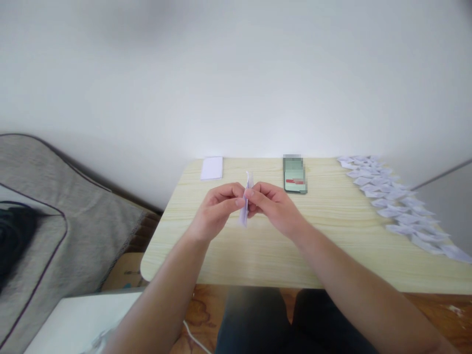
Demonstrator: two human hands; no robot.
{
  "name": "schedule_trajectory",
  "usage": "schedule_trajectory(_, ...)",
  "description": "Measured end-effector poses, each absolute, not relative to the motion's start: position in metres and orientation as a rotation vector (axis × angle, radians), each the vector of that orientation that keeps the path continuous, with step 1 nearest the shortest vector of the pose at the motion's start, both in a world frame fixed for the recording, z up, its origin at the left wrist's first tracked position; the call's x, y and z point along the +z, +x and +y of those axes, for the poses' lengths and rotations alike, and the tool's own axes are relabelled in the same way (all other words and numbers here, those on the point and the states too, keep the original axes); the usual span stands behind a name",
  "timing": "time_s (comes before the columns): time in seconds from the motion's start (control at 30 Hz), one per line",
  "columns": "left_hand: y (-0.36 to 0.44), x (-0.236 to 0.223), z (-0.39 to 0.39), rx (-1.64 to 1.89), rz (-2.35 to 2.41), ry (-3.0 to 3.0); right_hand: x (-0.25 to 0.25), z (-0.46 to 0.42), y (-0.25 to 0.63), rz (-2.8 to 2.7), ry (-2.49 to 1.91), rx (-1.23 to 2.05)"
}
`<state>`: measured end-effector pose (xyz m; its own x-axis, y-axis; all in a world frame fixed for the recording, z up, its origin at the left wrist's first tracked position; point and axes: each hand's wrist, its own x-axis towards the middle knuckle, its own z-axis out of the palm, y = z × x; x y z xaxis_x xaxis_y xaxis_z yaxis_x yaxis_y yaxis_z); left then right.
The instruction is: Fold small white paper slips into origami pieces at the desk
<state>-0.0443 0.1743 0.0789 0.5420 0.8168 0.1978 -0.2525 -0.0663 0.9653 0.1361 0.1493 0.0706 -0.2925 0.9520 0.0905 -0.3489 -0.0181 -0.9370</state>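
Note:
A small pale lilac piece of folded paper stands on edge above the middle of the light wooden table. My left hand pinches it from the left with thumb and fingers closed. From the right, my right hand also pinches it, fingers curled. Both hands meet at the paper, a little above the tabletop.
A small stack of pale paper sheets lies at the table's far left. A phone lies at the far middle. Several folded paper pieces are spread along the right side. A grey cushion sits to the left.

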Motion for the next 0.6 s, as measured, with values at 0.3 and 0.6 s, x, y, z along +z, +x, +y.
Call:
schedule_trajectory(0.3,-0.0367,0.0771,0.1720,0.936,0.527,1.414,0.0748,0.1414,0.1425,-1.237,-0.873,1.412)
schedule_trajectory(0.6,-0.0385,0.0777,0.1711,0.921,0.575,1.425,0.0777,0.1401,0.1449,-1.231,-0.854,1.444)
